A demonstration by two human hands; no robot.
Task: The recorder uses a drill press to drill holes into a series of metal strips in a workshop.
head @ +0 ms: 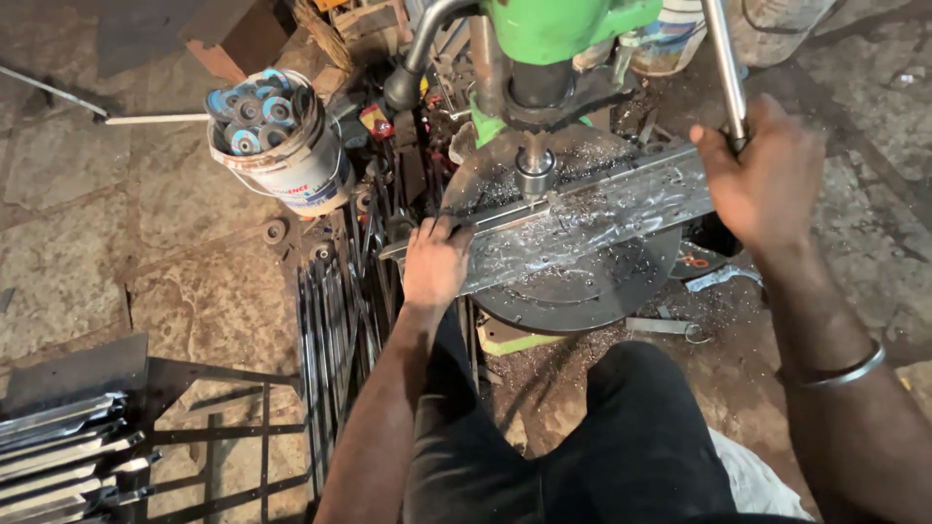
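Note:
A green drill press (553,39) stands over a round dark table (582,291). A flat steel bar (602,218), strewn with shiny metal chips, lies across that table under the chuck (534,170). My left hand (434,262) presses down on the bar's left end. My right hand (762,180) is closed around the steel feed lever (726,68) at the upper right. A metal bangle (840,372) sits on my right wrist.
A white bucket (291,165) full of blue-centred grinding discs stands at the upper left. Dark steel rods (335,330) lie in a pile beside my left arm. A welded frame (223,437) and stacked metal strips (58,456) fill the lower left. The floor is stone.

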